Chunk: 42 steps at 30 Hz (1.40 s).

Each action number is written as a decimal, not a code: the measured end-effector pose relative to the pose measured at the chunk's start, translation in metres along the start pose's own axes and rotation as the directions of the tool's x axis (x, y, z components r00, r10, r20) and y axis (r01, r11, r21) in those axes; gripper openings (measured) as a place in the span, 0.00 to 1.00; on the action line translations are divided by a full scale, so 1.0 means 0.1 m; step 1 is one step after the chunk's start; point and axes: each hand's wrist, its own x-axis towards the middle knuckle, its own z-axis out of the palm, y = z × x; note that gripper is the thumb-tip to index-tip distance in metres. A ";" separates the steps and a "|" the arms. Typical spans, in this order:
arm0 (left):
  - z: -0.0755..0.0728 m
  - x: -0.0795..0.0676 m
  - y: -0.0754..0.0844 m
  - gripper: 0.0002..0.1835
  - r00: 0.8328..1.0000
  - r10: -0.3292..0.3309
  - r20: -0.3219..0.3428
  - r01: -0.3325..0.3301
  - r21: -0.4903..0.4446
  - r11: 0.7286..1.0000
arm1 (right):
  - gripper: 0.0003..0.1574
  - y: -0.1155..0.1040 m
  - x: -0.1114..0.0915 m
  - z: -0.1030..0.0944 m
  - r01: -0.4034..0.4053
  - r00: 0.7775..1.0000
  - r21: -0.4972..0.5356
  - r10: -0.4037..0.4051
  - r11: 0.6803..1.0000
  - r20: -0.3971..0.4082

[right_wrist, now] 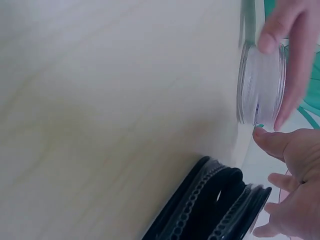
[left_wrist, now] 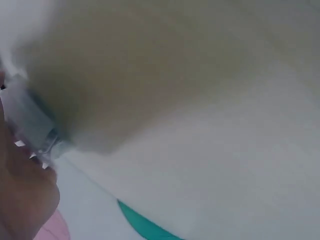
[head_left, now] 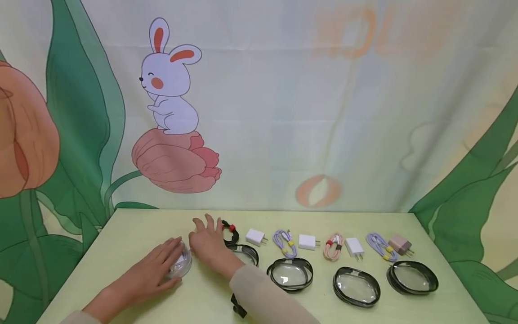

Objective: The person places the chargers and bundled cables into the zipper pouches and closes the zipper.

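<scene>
My left hand lies over a clear round case on the left of the table, its thumb at the near edge and its fingers reaching across the top. In the right wrist view the left thumb and a long finger span the case from rim to rim. My right hand is just right of it, fingers spread, with the thumb tip right at the rim. A coiled black cable with red ties lies beside the right fingers. The left wrist view is blurred and dark.
Several clear, black-rimmed oval cases lie along the front right. Behind them are coiled lilac cables, a pink cable, white plug adapters and a pinkish adapter. A black strap-like piece shows under the right forearm.
</scene>
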 end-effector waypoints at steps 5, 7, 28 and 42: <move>0.04 -0.03 -0.03 0.40 0.999 -0.004 0.049 0.006 -0.022 1.000 | 0.03 0.05 -0.02 -0.06 0.048 0.999 0.069 -0.048 0.996 -0.004; 0.03 -0.02 -0.02 0.40 0.996 -0.033 0.079 0.036 -0.028 0.999 | 0.05 0.06 -0.02 -0.09 0.069 0.998 0.097 -0.069 0.993 -0.005; 0.01 0.05 0.12 0.44 0.972 -0.213 0.094 0.209 0.057 0.976 | 0.08 -0.06 0.00 -0.04 0.037 0.999 -0.023 -0.037 0.999 0.031; 0.14 -0.06 -0.05 0.41 0.988 -0.144 0.051 0.147 -0.082 0.986 | 0.09 -0.04 0.05 0.01 0.018 0.999 -0.018 -0.018 1.000 0.038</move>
